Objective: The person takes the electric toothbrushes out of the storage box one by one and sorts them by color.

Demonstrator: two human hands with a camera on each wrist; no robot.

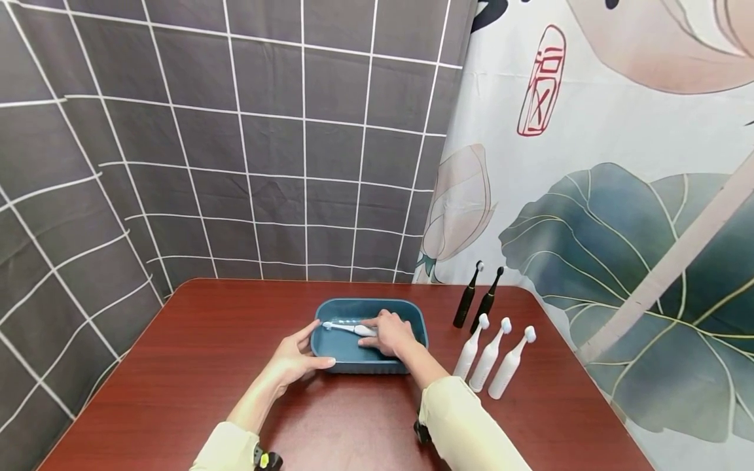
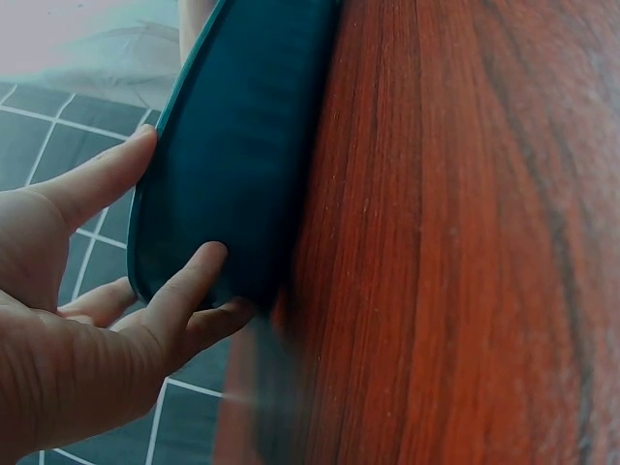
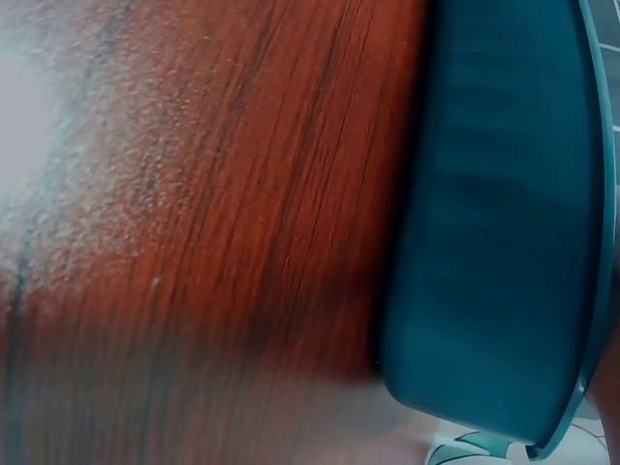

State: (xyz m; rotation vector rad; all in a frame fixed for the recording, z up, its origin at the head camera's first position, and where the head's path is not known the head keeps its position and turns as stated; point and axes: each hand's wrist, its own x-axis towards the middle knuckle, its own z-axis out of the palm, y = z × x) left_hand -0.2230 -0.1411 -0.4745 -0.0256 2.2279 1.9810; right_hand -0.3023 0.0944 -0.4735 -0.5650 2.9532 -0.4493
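A blue rectangular basin (image 1: 368, 367) stands on the table, and a white electric toothbrush (image 1: 347, 328) lies inside it with its head toward the left. My right hand (image 1: 391, 333) reaches in over the front right of the rim and pinches the toothbrush's handle between thumb and fingers. At the basin's front left corner, my left hand (image 1: 297, 356) spreads its fairly straight fingers along the outside. In the left wrist view, the thumb touches the rim and fingertips (image 2: 208, 254) rest against the outer wall. The right wrist view shows mostly the basin's wall (image 3: 494, 223), with the right fingers hidden.
To the right of the basin, several white electric toothbrushes (image 1: 508, 366) stand upright in a row. Behind them are two black electric toothbrushes (image 1: 465, 304). The reddish-brown wooden table (image 1: 224, 340) ends against a grey gridded curtain (image 1: 271, 150) and a white floral-printed curtain (image 1: 618, 131).
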